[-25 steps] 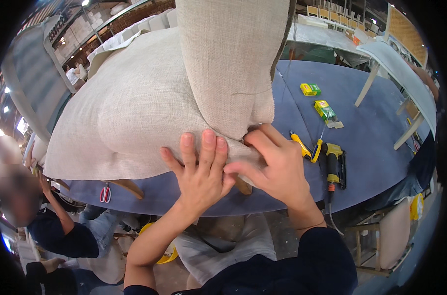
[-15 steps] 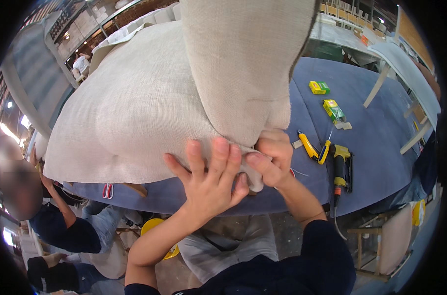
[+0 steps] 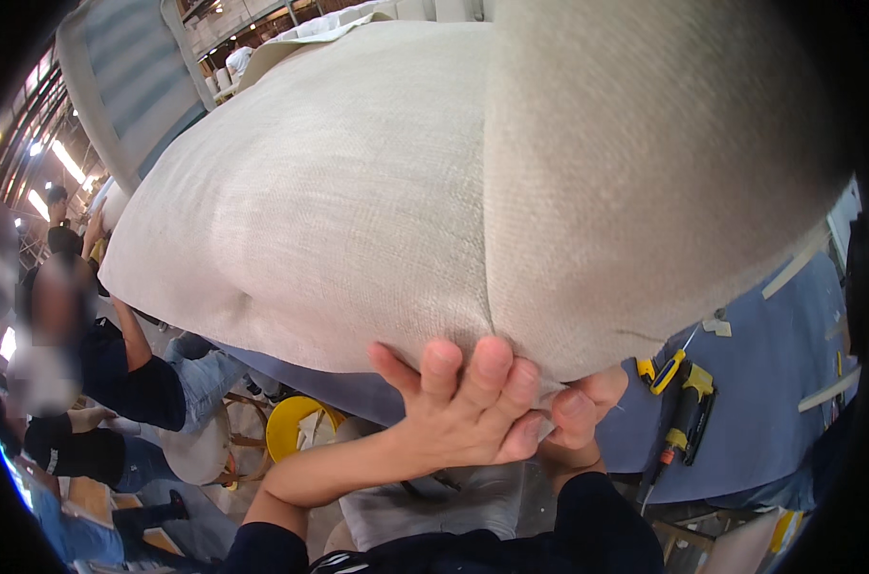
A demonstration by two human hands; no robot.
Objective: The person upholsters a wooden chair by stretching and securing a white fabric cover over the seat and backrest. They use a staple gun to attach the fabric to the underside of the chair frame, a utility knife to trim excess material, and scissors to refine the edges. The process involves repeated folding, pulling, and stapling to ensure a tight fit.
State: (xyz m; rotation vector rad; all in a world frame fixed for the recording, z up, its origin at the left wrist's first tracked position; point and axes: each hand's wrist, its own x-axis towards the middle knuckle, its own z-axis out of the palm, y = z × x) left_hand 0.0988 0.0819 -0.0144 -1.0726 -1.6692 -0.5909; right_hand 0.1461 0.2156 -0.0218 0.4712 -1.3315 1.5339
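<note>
A yellow round plastic bucket (image 3: pixel 296 426) at the lower left of the frame holds pale scraps — what they are is hard to make out. The big beige woven-fabric cushion (image 3: pixel 406 191) fills the centre and top, its upper and right edges cut off. The left hand (image 3: pixel 463 407) presses against its lower edge with fingers spread. The right hand (image 3: pixel 578 407) is mostly hidden behind it — only thumb and fingertips show, pinching the fabric. A yellow-and-black power tool (image 3: pixel 688 411) lies on the blue table (image 3: pixel 769 383) at lower right.
</note>
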